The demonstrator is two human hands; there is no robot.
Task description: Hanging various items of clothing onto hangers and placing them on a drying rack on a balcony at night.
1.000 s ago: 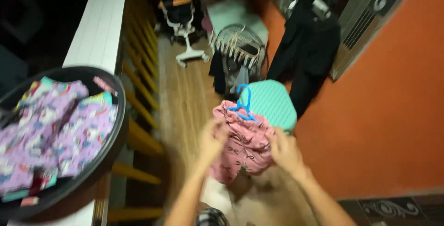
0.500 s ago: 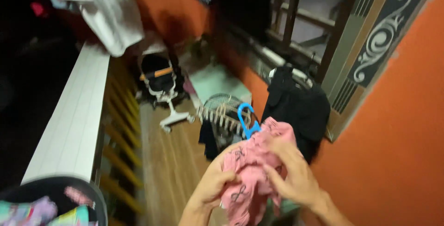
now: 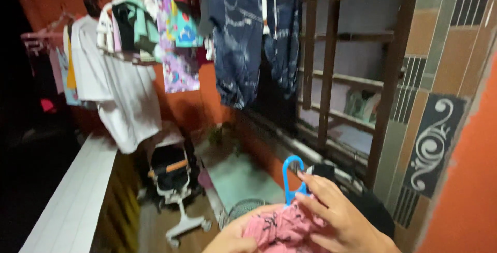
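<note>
Hands (image 3: 331,222) grip pink garment (image 3: 282,229) (on blue hanger (image 3: 291,178)).

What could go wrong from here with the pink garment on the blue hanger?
1. The pink garment is bunched under both hands; only right hand fingertips touch the blue hanger hook, so the garment might slide off.
2. The hanging clothes overhead are crowded, so a free spot may be hard to find.
3. The stroller and railing stand close below; anything dropped could land there.
</note>
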